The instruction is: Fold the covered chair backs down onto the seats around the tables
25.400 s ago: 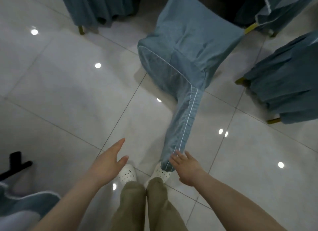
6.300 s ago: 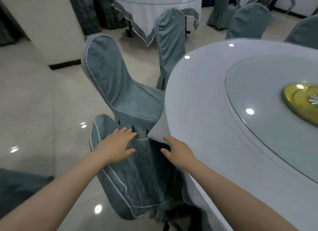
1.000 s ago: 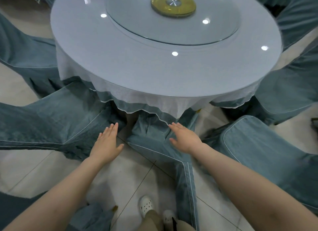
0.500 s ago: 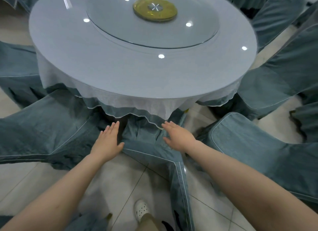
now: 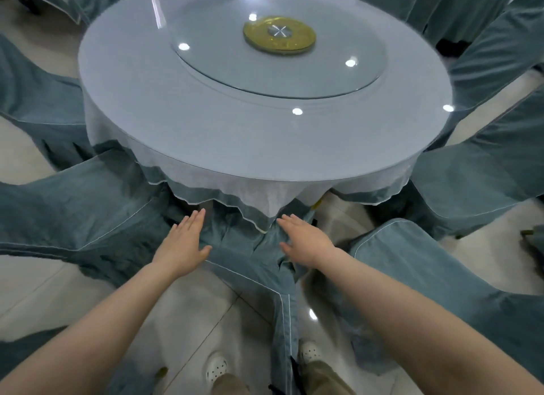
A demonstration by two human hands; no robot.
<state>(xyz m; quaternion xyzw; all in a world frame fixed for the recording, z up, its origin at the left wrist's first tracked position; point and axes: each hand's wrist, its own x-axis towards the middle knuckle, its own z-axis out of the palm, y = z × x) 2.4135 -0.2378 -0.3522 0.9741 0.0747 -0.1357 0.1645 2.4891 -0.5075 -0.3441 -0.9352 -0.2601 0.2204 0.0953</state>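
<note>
- White shoes (image 5: 216, 368) with holes stand on the pale tiled floor (image 5: 182, 315) at the bottom edge, with khaki trousers (image 5: 323, 378) above them.
- A narrow strip (image 5: 284, 321) of blue-grey cloth with white piping hangs down between the shoes. It is part of the chair cover (image 5: 247, 258) just ahead.
- The chair cover lies low and spread out in front of the person, its far end tucked under the hem of the tablecloth (image 5: 265, 194). I cannot tell whether the back beneath it is fully down on the seat.
- The left hand (image 5: 182, 244) lies palm down at the cover's left edge, with its fingers straight and close together and the thumb spread to the side.
- The right hand (image 5: 306, 241) lies palm down on the cover's right side, with its fingers straight and together and the thumb out. Its fingertips are just beside a hanging point of the tablecloth.
- A left chair (image 5: 73, 209) and a right chair (image 5: 426, 280), both in the same blue-grey covers, sit on either side of the middle one and lean low toward the table.
- The round table (image 5: 206, 115) fills the middle of the view and is draped in pale cloth.
- A glass turntable (image 5: 294, 77) sits on the table, with a gold disc (image 5: 279, 35) at its centre.
- More far chairs (image 5: 485, 56) in blue-grey covers ring the table's far side.
</note>
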